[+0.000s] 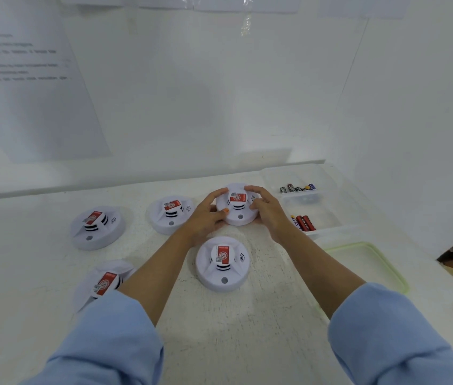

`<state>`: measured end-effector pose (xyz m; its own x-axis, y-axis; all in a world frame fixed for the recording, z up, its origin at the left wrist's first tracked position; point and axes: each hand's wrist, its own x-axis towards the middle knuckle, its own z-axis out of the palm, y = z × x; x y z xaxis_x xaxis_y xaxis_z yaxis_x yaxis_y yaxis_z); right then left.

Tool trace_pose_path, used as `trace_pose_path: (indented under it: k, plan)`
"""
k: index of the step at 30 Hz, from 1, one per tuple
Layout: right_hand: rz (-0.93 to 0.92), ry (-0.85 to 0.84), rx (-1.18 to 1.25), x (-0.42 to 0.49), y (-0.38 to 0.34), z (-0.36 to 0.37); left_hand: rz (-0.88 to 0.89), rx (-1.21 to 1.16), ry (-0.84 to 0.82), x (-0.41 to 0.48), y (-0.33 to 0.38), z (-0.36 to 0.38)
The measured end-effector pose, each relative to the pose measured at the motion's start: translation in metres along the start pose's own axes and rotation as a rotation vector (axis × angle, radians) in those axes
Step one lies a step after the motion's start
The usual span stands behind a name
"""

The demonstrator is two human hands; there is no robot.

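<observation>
Your pale blue sleeves (103, 343) fill the bottom of the view, and both forearms reach forward over the white table (247, 329). They pass either side of the nearest smoke detector (222, 263), which sits face up with its red label readable.

Your hands meet on the far smoke detector (238, 218), which rests on the table at the back of the group, just left of the battery trays. Your left hand (208, 215) curls round its left rim, with the thumb (orange nail) pressed against the near edge. Your right hand (268, 209) wraps its fingers over the right rim and top. A grip from opposite sides like this suits twisting the body off its base or lifting it level. I judge that you are about to do one or the other.

Three more detectors lie to the left: one (171, 215) just beside your left wrist, one (96, 227) further out, and one (103, 284) half hidden by your left sleeve. All are spaced apart, so each can be grasped by the rim.

To your right, clear trays hold loose batteries (297, 188) and a second lot (303, 223), sorted separately and close to your right hand. A green-rimmed lid (364, 270) lies nearer you.
</observation>
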<state>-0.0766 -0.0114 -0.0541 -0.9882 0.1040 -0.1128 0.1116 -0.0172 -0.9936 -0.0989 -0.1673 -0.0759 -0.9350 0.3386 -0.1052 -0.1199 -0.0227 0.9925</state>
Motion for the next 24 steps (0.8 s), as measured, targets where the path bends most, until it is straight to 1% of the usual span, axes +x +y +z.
trace_pose_path:
  k: [3,13,16,20,22,24]
  plan:
    - [-0.031,0.009,-0.063,-0.001,-0.001,-0.003,0.028,0.159,0.006,0.001,0.001,0.001]
    - [-0.010,0.047,-0.158,0.008,0.014,-0.005,0.096,0.468,0.074,0.010,0.004,0.011]
    - [-0.037,0.067,-0.278,0.011,0.018,-0.003,0.080,0.535,0.120,0.014,0.003,0.013]
    - [-0.053,0.093,-0.448,0.009,0.015,-0.001,0.059,0.530,0.136,0.013,0.007,0.013]
    - [-0.126,0.123,-0.575,0.005,0.008,0.002,0.080,0.508,0.165,0.006,0.015,0.010]
    - [-0.234,0.167,-0.601,0.000,-0.001,0.012,0.118,0.448,0.229,-0.003,0.028,0.000]
